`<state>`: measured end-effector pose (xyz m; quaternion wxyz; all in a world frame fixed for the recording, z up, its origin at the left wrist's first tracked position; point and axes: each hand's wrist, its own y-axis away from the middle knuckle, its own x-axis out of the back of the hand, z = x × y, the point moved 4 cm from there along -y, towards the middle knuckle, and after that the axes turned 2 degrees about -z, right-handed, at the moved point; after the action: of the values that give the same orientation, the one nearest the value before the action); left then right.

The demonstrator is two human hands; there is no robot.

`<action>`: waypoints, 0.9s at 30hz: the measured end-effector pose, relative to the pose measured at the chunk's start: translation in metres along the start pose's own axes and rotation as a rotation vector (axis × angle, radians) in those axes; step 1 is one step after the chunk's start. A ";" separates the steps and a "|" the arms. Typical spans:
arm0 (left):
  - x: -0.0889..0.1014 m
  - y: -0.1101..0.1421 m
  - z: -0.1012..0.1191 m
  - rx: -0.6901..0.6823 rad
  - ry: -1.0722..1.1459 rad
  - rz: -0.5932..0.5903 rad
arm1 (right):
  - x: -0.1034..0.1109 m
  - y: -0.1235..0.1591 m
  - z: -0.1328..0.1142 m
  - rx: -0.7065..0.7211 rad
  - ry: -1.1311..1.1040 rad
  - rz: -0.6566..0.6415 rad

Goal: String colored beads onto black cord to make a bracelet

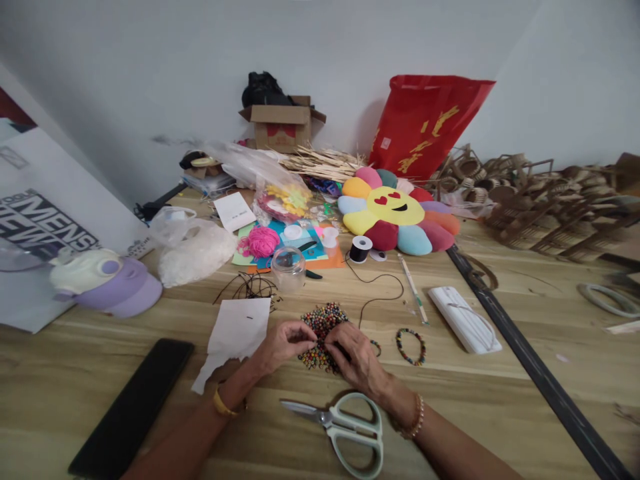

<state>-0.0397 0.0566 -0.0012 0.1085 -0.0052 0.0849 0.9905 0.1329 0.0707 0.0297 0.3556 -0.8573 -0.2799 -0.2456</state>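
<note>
A pile of small multicoloured wooden beads lies on the table under my fingers. My left hand is closed in a thumb-and-finger pinch at the pile's left side. Opposite it, my right hand pinches too, its fingertips almost meeting the left ones. What sits between the fingertips is too small to make out. A thin black cord runs from a spool down behind my right hand. Beside that hand a short beaded piece shows, partly hidden. A finished-looking bead bracelet rests farther right.
Scissors lie in front of my hands. Nearby are a torn white paper, a black case, a clear jar, a white power strip and a purple cap. A flower cushion stands behind.
</note>
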 end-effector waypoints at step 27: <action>-0.001 0.003 0.005 -0.034 -0.161 0.005 | 0.000 -0.001 -0.001 -0.002 -0.009 -0.023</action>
<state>-0.0395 0.0547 0.0046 0.1125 0.0728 0.0593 0.9892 0.1323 0.0702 0.0306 0.3506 -0.8555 -0.2911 -0.2459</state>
